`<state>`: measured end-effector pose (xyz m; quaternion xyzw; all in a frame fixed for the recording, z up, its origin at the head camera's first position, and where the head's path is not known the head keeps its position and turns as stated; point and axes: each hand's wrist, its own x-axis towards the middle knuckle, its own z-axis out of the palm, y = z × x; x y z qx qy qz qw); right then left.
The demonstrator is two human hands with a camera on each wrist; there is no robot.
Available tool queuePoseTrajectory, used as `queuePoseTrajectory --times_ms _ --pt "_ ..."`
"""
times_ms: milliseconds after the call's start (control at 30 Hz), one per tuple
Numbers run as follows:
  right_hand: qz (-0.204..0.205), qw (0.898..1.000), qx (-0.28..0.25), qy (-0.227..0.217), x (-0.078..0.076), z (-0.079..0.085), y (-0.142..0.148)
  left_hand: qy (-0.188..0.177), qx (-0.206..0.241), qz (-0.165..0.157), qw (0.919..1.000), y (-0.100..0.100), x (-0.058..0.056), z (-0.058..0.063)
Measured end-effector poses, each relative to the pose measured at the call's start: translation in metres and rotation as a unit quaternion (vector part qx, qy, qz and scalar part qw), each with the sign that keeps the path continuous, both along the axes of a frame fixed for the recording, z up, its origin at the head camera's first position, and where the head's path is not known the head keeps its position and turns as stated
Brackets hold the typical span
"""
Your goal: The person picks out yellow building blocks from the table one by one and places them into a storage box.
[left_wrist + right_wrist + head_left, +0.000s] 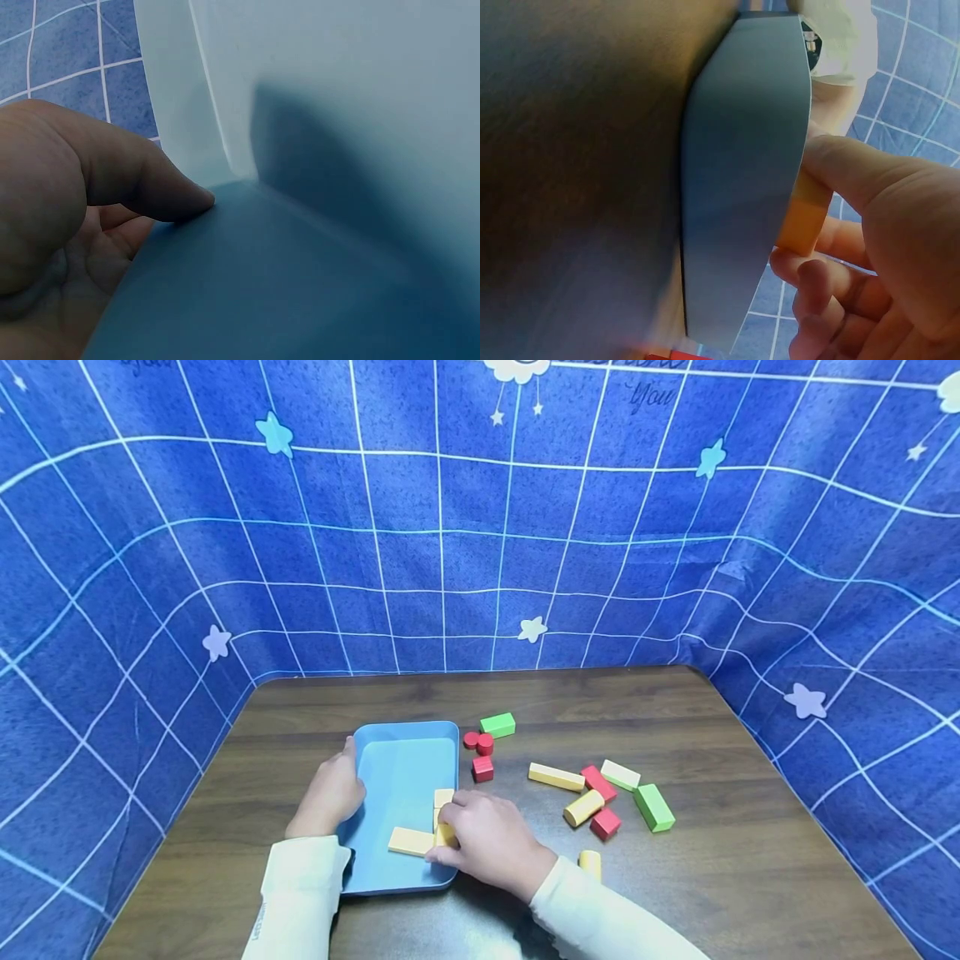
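A blue tray [397, 768] stands at the table's left side. My left hand [330, 795] grips its left wall, the thumb [176, 191] pressed on the inner face and the other fingers outside. Over the tray's right wall reaches my right hand [493, 839]. It pinches a yellow block [804, 217] between thumb and fingers, just inside that wall. Beside this block in the tray lies a flat yellow block [410, 842]. Another pale yellow block [443, 797] is behind it, partly covered by the fingers.
Right of the tray are a green block [498, 725], two red cylinders [485, 744] and a red cube [483, 768]. Farther right lie a long yellow block [556, 777], a yellow cylinder [583, 808], a green block [654, 808] and several others. A blue curtain [480, 560] surrounds the wooden table [720, 877].
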<state>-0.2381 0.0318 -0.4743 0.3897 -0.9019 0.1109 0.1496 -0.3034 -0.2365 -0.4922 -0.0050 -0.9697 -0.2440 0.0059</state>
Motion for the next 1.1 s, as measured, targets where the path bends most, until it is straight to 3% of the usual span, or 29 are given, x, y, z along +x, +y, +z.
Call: queuePoseTrajectory --times_ms 433,1100 --pt "-0.001 1.000 -0.006 0.006 -0.0004 -0.0021 0.0020 -0.004 -0.005 -0.006 1.0000 -0.0008 -0.0009 0.0002" --pt "0.000 0.999 0.016 -0.032 0.0072 -0.0028 0.0000 -0.002 0.003 -0.007 1.0000 0.0000 -0.0007 -0.0029"
